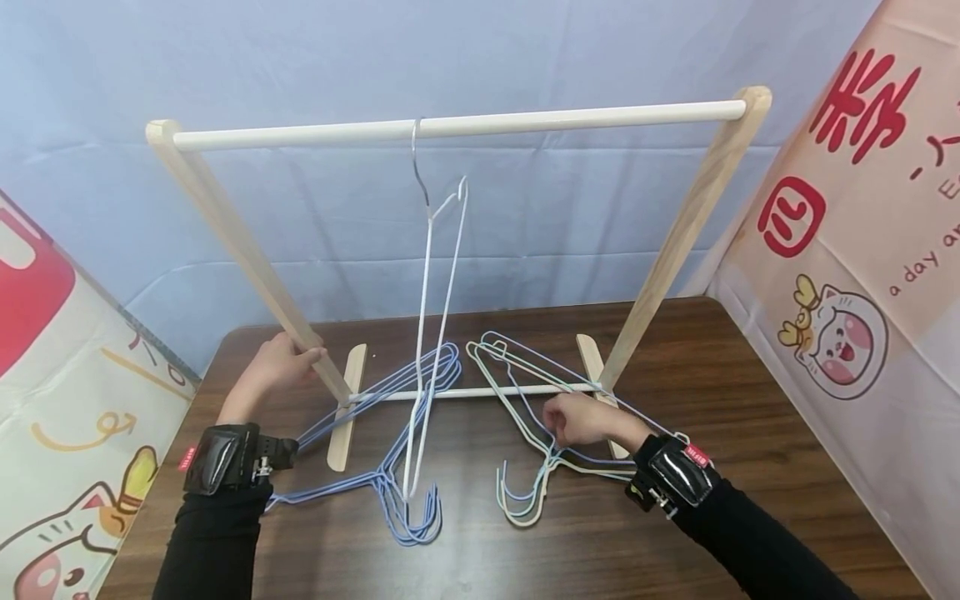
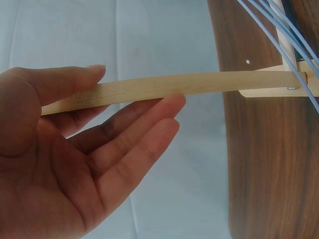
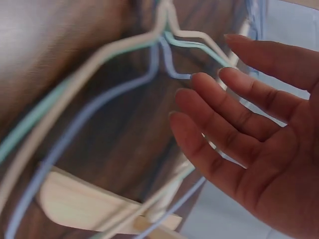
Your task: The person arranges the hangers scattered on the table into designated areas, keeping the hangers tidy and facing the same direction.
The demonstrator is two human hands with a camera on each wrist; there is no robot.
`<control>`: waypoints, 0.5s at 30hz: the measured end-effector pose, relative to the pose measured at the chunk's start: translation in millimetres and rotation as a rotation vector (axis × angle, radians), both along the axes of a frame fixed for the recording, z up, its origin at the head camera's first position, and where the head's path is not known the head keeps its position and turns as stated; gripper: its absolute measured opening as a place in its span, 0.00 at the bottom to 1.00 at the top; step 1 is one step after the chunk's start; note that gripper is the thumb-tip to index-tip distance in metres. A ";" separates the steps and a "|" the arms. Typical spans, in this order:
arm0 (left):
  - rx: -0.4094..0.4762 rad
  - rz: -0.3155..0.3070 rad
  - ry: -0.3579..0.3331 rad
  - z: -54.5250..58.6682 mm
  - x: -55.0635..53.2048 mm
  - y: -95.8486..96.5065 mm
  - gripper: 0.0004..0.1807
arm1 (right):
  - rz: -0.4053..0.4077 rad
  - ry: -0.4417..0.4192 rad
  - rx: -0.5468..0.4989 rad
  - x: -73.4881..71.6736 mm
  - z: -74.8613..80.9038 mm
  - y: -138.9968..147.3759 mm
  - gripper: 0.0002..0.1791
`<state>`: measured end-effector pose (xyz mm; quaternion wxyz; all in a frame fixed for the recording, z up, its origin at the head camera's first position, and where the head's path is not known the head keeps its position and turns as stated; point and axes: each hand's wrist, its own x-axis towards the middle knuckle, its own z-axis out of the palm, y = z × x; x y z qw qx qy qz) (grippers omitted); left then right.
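A small clothes rack has a white top rail [image 1: 585,121] and wooden uprights. My left hand [image 1: 277,371] holds the left upright [image 2: 209,83] low down, thumb on one side and fingers on the other. Near my right hand [image 1: 576,419] lies a pile of wire hangers, with a cream hanger [image 3: 89,69], a mint hanger [image 3: 35,119] and a blue hanger [image 3: 75,127]. In the right wrist view the right fingers are loosely bent beside these hangers and hold nothing. A white hanger [image 1: 422,317] hangs by its metal hook from the top rail.
Several blue hangers [image 1: 386,475] lie bunched at the left, partly behind the white hanger. The rack's white lower bar [image 1: 472,392] runs between wooden feet [image 1: 341,442] on the brown table [image 1: 480,567]. A pale blue cloth [image 1: 525,50] covers the back.
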<state>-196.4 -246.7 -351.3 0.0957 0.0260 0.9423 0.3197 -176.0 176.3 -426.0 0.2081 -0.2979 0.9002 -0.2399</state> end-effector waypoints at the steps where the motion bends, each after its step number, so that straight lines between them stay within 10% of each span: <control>1: 0.002 0.000 -0.001 0.2 0.2 0.1 0.20 | 0.002 -0.010 -0.001 1.6 -3.0 1.1 0.11; 15: 0.005 -0.003 -0.010 0.2 0.8 -0.3 0.21 | -0.020 0.020 0.027 17.1 -24.5 2.3 0.14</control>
